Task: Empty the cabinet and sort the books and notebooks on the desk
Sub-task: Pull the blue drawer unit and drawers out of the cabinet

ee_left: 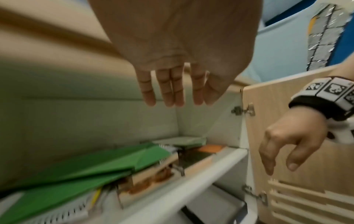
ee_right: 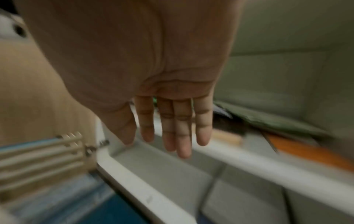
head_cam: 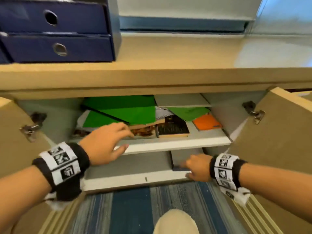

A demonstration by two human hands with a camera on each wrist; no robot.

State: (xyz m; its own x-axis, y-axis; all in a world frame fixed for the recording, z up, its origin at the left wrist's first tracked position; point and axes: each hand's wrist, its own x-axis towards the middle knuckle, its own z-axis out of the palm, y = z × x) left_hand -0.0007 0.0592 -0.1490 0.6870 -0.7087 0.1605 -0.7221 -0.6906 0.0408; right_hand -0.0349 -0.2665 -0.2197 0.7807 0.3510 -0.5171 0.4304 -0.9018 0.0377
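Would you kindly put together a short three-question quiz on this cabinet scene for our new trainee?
1. True or false: both cabinet doors stand open.
2. Which colour is the notebook at the right end of the upper shelf? A) orange B) purple C) white
3. Fill in: the left hand reaches toward the ____ shelf.

Key
1. True: the left door and right door are swung outward.
2. A: the orange notebook lies beside the dark book, below the green folders.
3. Upper; the right hand is lower, at the bottom shelf. Neither hand holds anything.
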